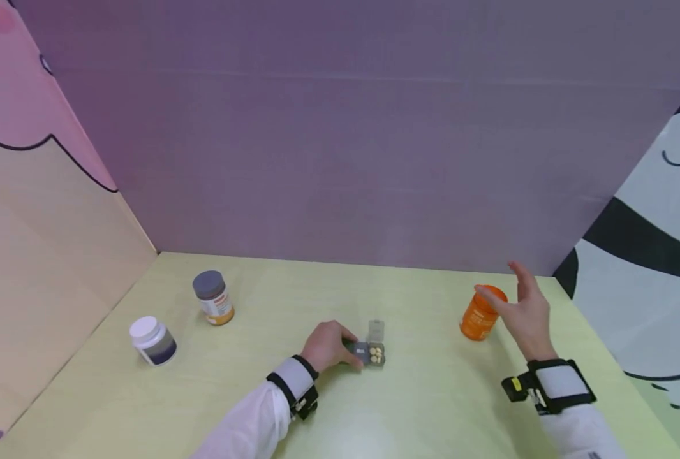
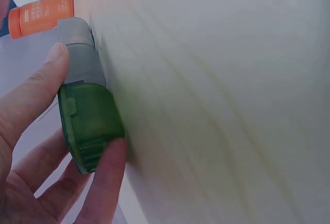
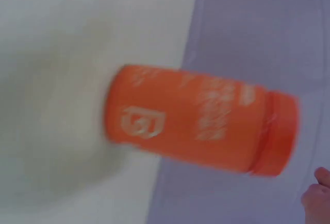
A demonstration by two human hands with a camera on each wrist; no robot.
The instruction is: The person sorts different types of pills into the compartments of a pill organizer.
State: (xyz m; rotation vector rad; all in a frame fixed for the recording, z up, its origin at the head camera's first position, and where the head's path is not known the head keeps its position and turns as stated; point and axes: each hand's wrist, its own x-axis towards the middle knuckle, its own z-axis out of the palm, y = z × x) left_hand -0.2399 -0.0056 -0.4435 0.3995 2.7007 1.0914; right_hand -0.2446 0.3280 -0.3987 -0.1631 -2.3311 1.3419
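Observation:
On the table my left hand (image 1: 327,347) holds a small pill box (image 1: 361,351) between thumb and fingers. In the left wrist view its green end compartment (image 2: 93,110) is by the fingertips, with grey ones beyond. The right-end compartment has its clear lid (image 1: 376,331) raised, and several pale pills (image 1: 376,354) lie inside. My right hand (image 1: 528,322) is beside an upright orange bottle (image 1: 479,317), thumb and fingers spread wide; the thumb overlaps the bottle's cap in the head view. In the right wrist view the orange bottle (image 3: 185,118) looks blurred, with its cap on.
At the left of the table stand a brown-and-orange bottle with a grey cap (image 1: 214,298) and a white bottle with a dark lower band (image 1: 153,341). A purple-grey panel (image 1: 340,159) rises behind the table (image 1: 294,287), with printed panels at both sides.

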